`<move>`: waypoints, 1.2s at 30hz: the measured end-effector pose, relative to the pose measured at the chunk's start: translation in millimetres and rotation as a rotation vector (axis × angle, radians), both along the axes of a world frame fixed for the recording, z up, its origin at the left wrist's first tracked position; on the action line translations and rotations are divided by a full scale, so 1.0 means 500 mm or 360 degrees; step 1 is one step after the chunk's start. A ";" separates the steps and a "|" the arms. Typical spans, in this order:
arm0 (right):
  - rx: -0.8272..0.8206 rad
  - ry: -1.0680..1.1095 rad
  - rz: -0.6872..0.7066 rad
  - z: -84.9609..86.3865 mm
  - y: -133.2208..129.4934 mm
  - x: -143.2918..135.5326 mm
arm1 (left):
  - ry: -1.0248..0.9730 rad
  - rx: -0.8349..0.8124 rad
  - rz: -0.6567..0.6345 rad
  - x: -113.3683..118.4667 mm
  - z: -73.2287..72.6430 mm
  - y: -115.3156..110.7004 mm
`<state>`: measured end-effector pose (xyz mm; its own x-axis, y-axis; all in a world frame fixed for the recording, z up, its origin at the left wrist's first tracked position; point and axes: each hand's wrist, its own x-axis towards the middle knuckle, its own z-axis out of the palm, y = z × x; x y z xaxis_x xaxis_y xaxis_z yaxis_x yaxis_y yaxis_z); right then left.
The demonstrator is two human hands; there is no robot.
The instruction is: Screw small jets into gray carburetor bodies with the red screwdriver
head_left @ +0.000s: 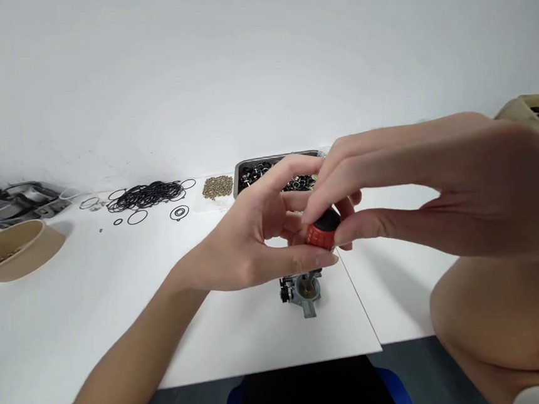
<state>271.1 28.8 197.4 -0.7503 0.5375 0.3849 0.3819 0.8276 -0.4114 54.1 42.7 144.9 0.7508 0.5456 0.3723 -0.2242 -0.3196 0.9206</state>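
A red handle with a black rounded end, which looks like a screwdriver [322,230], is held up above the table and seen nearly end-on; its shaft is hidden. My right hand [419,182] comes from the right and pinches the black end between thumb and fingers. From the left, my left hand [253,232] curls around the red part, its thumb below and its fingers partly hidden behind. Under the hands a small grey metal carburetor [307,290] lies on the white table, its upper part covered by my left hand.
Black rubber rings [149,195] lie heaped at the back left, near a pile of small brass parts [218,187]. Behind my hands sits a metal tray [237,183] of small black parts. A beige bowl [41,244] and grey metal castings [19,199] are at left.
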 end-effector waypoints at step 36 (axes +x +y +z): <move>0.0398 -0.0093 -0.0182 -0.013 0.002 -0.044 | 0.0074 0.0227 0.0041 0.006 -0.006 -0.005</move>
